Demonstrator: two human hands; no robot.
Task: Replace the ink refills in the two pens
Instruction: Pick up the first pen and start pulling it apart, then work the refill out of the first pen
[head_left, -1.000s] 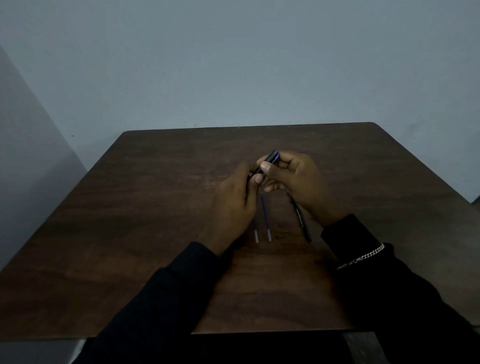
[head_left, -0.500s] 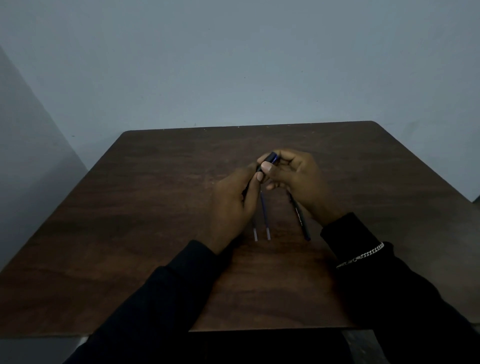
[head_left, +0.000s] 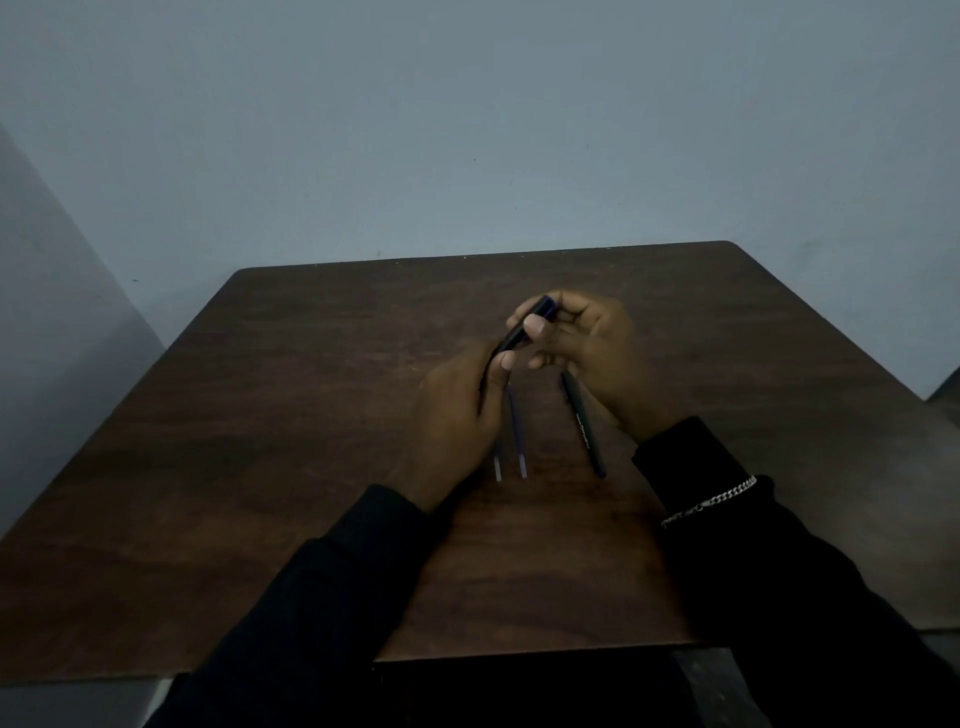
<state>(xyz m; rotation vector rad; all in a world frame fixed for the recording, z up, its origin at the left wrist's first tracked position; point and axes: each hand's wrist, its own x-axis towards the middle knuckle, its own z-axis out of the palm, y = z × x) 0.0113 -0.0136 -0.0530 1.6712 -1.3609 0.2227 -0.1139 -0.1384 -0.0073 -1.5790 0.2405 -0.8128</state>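
Pen number one (head_left: 523, 328) is getting held at both ends: left hand (head_left: 457, 415) gripping its lower part, right hand (head_left: 589, 353) pinching the blue top. Two refills (head_left: 517, 431) are lying beside my left hand, second pen (head_left: 584, 428) just under my right hand.

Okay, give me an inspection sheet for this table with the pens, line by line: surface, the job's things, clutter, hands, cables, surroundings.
Surface: dark wooden table, dimly lit.
Job's things: held pen raised above the table between both hands; second pen lying on the table, its far end under the right hand; two refills lying side by side, one refill mostly in view, other refill largely hidden by the left hand.
Clutter: nothing seen.
Hands: left hand grips the held pen's lower end; right hand pinches its upper end.
Cables: nothing seen.
Surroundings: plain pale wall; bracelet on the right wrist; dark sleeves.
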